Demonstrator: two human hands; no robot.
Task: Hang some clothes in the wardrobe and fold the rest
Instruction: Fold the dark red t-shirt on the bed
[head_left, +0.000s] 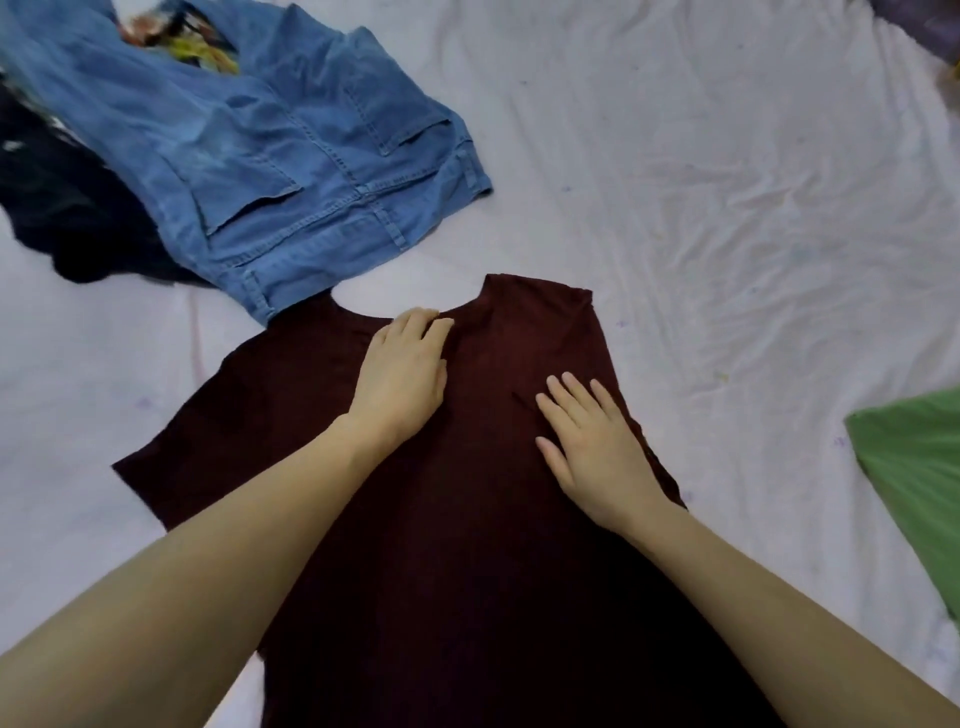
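Across the middle and lower part of the frame lies our maroon t-shirt (467, 519), spread flat on the white bedsheet (727, 208), neckline toward the top. Our left hand (402, 374) rests palm-down on it just below the neckline, fingers relaxed, their tips at the collar edge. Our right hand (592, 447) presses flat on the shirt's right side, fingers straight and slightly spread, gripping nothing. At upper left sit the blue jeans (291, 156), waistband almost touching the shirt's shoulder, partly over a dark garment (67, 218). A patterned cloth (182, 41) peeks out above the jeans. A green fabric (919, 478) enters at the right edge.
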